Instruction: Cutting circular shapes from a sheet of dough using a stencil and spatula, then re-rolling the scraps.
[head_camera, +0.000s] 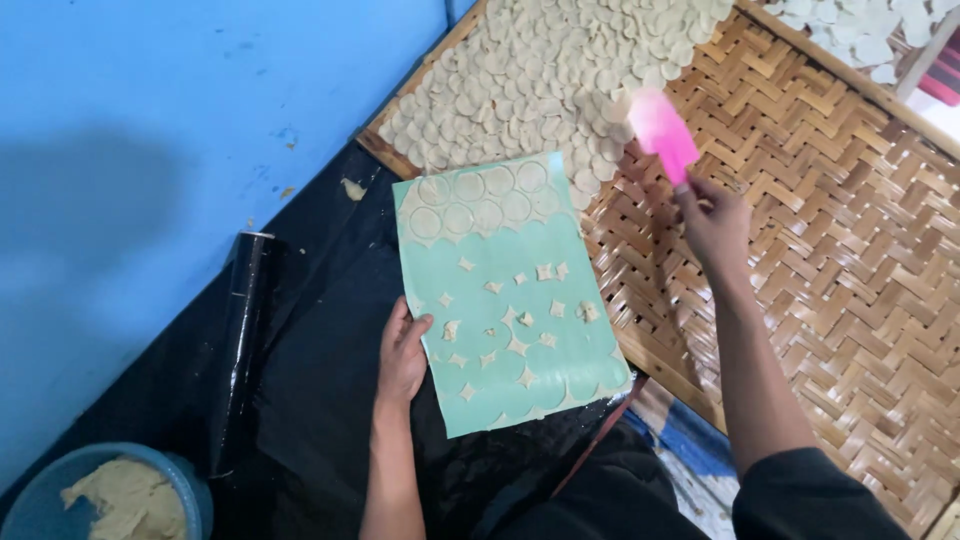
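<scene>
Currently left hand spread flat on green mat edge; right hand pinching pink scraper over dough discs on woven tray.

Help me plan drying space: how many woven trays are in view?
2. One woven tray lies right of the green mat, with dough discs piled at its far end. The second tray sits beyond it at the top right corner, mostly cut off. Others may be hidden.

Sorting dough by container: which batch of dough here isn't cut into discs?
The lump in the blue bucket at bottom left; discs lie on the green mat and woven tray.
</scene>
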